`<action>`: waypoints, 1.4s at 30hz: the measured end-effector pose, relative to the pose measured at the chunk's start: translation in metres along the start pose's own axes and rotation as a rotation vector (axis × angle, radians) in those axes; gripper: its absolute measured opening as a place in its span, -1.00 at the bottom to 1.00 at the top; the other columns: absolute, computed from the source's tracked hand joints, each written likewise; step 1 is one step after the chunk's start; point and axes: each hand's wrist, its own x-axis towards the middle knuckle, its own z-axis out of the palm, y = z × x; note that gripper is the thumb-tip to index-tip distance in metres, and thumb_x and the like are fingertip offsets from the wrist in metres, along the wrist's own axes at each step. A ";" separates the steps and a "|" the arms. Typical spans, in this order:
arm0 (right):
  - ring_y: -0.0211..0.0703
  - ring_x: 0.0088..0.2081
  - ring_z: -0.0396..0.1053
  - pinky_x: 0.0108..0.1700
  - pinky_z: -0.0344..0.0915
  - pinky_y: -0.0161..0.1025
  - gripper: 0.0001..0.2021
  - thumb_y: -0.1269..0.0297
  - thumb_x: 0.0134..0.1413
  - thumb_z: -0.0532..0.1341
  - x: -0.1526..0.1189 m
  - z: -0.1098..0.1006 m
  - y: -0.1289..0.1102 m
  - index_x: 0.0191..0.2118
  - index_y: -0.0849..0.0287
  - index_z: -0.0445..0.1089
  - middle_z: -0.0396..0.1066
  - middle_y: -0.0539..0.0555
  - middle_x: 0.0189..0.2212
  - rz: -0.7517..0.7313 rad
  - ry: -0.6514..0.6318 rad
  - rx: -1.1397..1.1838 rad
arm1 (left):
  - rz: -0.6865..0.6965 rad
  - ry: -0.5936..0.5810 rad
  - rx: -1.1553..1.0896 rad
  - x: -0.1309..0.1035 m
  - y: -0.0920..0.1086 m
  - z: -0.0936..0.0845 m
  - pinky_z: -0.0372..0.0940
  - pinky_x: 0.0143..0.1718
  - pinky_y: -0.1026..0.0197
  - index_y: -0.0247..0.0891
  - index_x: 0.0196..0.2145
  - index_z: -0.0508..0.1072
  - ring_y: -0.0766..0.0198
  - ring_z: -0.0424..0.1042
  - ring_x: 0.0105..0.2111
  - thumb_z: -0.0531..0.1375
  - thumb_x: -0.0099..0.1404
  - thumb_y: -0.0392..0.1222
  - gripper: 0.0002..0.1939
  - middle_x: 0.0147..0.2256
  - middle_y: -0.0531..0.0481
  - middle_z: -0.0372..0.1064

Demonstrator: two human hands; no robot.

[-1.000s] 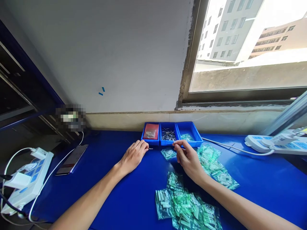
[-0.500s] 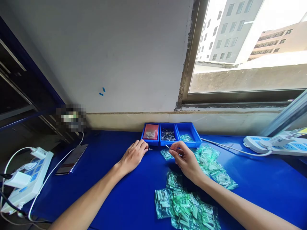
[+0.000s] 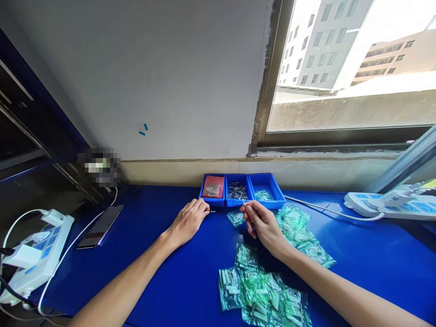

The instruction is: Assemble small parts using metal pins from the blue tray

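Note:
My left hand rests on the blue tabletop, fingers closed around a small thin metal pin whose end sticks out to the right. Opposite it, my right hand pinches another thin, pale metal pin between thumb and forefinger, its tip pointing up. It hovers in front of the middle blue bin, which contains many loose dark and silver pins. Too little of either held piece shows to tell its exact kind. A small green plastic bag lies just left of my right hand.
The left bin contains a red bag; the right bin has a small green bag inside. Piles of filled green bags lie in front and to the right. A phone and power strips with cables flank the work area.
My right hand has turned, and the pin in it now points upward instead of toward the left. My left hand stays nearly in place.

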 end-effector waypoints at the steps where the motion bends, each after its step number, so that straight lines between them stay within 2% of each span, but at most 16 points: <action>1: -0.38 -0.62 0.19 -0.70 0.13 -0.42 -0.62 -0.15 0.31 0.24 0.000 0.000 0.000 -0.18 0.11 0.40 0.28 -0.06 -0.42 0.001 0.007 0.000 | 0.003 0.002 0.001 0.000 0.000 0.000 0.30 -0.10 0.10 -0.22 -0.12 0.34 0.15 0.38 -0.18 0.02 0.61 -0.23 -0.87 -0.16 -0.04 0.38; 8: -0.33 -0.56 0.24 -0.63 0.15 -0.36 -0.68 -0.10 0.38 0.17 -0.008 0.001 -0.002 -0.10 0.06 0.36 0.34 -0.01 -0.32 -0.064 0.015 -0.207 | 0.020 0.018 0.006 0.000 0.000 0.001 0.30 -0.11 0.10 -0.23 -0.10 0.37 0.15 0.39 -0.18 0.01 0.61 -0.23 -0.85 -0.15 -0.05 0.40; 14: -0.24 -0.46 0.26 -0.47 0.28 -0.30 -0.75 -0.01 0.35 0.24 -0.013 0.003 -0.007 -0.20 0.06 0.34 0.33 0.00 -0.34 -0.154 -0.031 -0.353 | 0.020 0.022 -0.006 0.001 0.001 0.000 0.30 -0.10 0.09 -0.22 -0.11 0.37 0.15 0.40 -0.17 0.01 0.61 -0.23 -0.84 -0.15 -0.05 0.41; 16: -0.24 -0.47 0.25 -0.49 0.27 -0.30 -0.73 -0.02 0.35 0.24 -0.013 0.003 -0.007 -0.23 0.06 0.32 0.29 -0.03 -0.39 -0.137 -0.035 -0.333 | 0.017 0.009 -0.015 0.001 0.002 0.000 0.31 -0.09 0.09 -0.23 -0.11 0.37 0.15 0.39 -0.17 0.02 0.61 -0.24 -0.85 -0.15 -0.05 0.40; 19: -0.26 -0.55 0.22 -0.59 0.18 -0.34 -0.65 -0.11 0.36 0.19 -0.011 0.003 -0.007 -0.29 0.06 0.27 0.21 -0.08 -0.50 -0.027 -0.034 -0.237 | 0.018 -0.004 -0.036 0.001 0.002 -0.001 0.30 -0.10 0.09 -0.22 -0.12 0.36 0.15 0.39 -0.17 0.03 0.61 -0.23 -0.86 -0.15 -0.04 0.40; 23: -0.32 -0.62 0.16 -0.65 0.08 -0.37 -0.55 -0.20 0.31 0.21 -0.004 0.002 -0.009 -0.38 0.09 0.24 0.20 -0.10 -0.55 0.079 0.021 -0.081 | 0.016 -0.006 -0.095 0.000 0.006 -0.001 0.29 -0.11 0.09 -0.22 -0.13 0.36 0.15 0.39 -0.17 0.02 0.60 -0.22 -0.86 -0.15 -0.04 0.40; 25: -0.34 -0.62 0.14 -0.65 0.09 -0.38 -0.55 -0.21 0.28 0.23 0.000 0.001 -0.010 -0.35 0.11 0.29 0.23 -0.09 -0.54 0.089 0.064 -0.007 | 0.017 -0.004 -0.136 0.000 0.009 -0.001 0.30 -0.11 0.10 -0.21 -0.14 0.36 0.16 0.40 -0.17 0.03 0.60 -0.23 -0.86 -0.15 -0.04 0.40; 27: -0.35 -0.61 0.17 -0.65 0.10 -0.38 -0.58 -0.21 0.28 0.23 0.003 0.001 -0.011 -0.20 0.10 0.37 0.33 -0.06 -0.44 0.075 0.075 0.041 | 0.019 -0.005 -0.171 0.000 0.012 0.000 0.30 -0.11 0.11 -0.21 -0.15 0.36 0.16 0.40 -0.17 0.03 0.59 -0.23 -0.86 -0.16 -0.03 0.41; 29: -0.34 -0.60 0.21 -0.64 0.12 -0.37 -0.58 -0.19 0.29 0.23 0.002 0.002 -0.010 -0.03 0.06 0.39 0.41 -0.02 -0.34 0.047 0.038 0.026 | 0.020 -0.005 -0.204 0.001 0.016 0.001 0.31 -0.11 0.12 -0.20 -0.16 0.36 0.17 0.41 -0.17 0.04 0.59 -0.23 -0.87 -0.17 -0.02 0.41; 31: -0.32 -0.57 0.26 -0.62 0.16 -0.35 -0.59 -0.16 0.29 0.25 -0.001 0.004 -0.009 0.02 0.04 0.39 0.43 -0.01 -0.31 0.013 -0.029 -0.062 | 0.020 0.006 -0.245 0.001 0.019 0.002 0.32 -0.11 0.14 -0.20 -0.16 0.36 0.19 0.42 -0.17 0.04 0.59 -0.21 -0.87 -0.18 -0.01 0.41; 36: -0.26 -0.49 0.28 -0.48 0.25 -0.30 -0.72 -0.04 0.31 0.28 -0.013 0.007 -0.007 -0.08 0.05 0.45 0.39 -0.03 -0.38 -0.099 -0.201 -0.329 | 0.064 0.054 -0.347 0.000 0.028 0.000 0.34 -0.07 0.15 -0.19 -0.12 0.35 0.20 0.44 -0.15 0.01 0.61 -0.16 -0.84 -0.16 -0.04 0.41; 42: -0.23 -0.52 0.28 -0.46 0.23 -0.27 -0.75 0.00 0.37 0.22 -0.013 0.006 -0.007 -0.20 0.06 0.45 0.36 -0.04 -0.46 -0.139 -0.245 -0.425 | 0.118 0.054 -0.351 -0.001 0.032 0.000 0.33 -0.10 0.14 -0.20 -0.11 0.35 0.20 0.43 -0.17 0.02 0.61 -0.14 -0.84 -0.18 -0.04 0.42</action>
